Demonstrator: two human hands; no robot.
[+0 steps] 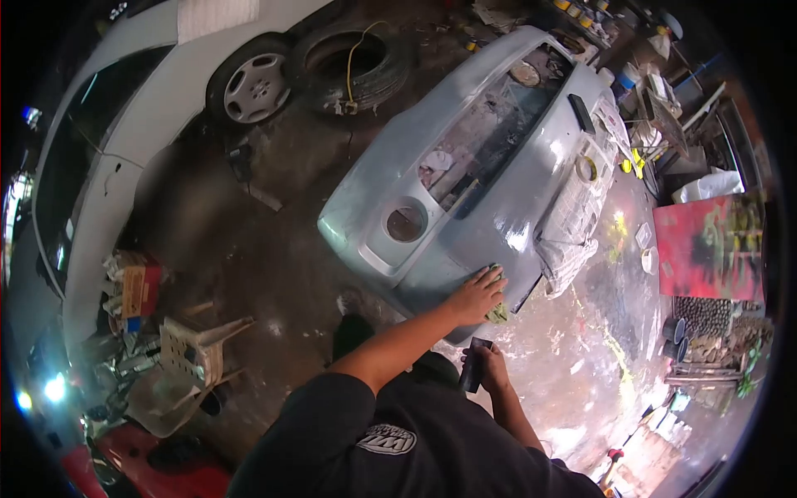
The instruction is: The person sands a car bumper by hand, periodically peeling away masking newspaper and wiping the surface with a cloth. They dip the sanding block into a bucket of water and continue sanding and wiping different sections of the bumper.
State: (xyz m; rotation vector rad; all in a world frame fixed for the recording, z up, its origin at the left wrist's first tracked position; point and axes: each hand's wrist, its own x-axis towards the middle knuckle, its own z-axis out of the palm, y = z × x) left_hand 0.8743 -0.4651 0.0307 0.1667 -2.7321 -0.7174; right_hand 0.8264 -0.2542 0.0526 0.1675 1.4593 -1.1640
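Observation:
A grey car bumper (465, 235) with a round hole and a long opening lies in front of me. My left hand (479, 297) is closed over a greenish cloth (498, 314), pressing it against the bumper's near end. Close to my body, my right hand (491, 367) grips a dark, flat rectangular block (474, 365), held apart from the bumper. The block's exact kind is hard to make out.
Masking paper with a tape roll (587, 169) lies along the bumper's right side. Beyond its left side are a loose tyre (349, 98) and a light-coloured car (154, 108). A broken plastic chair (187, 353) stands left; a red panel (706, 249) is at right.

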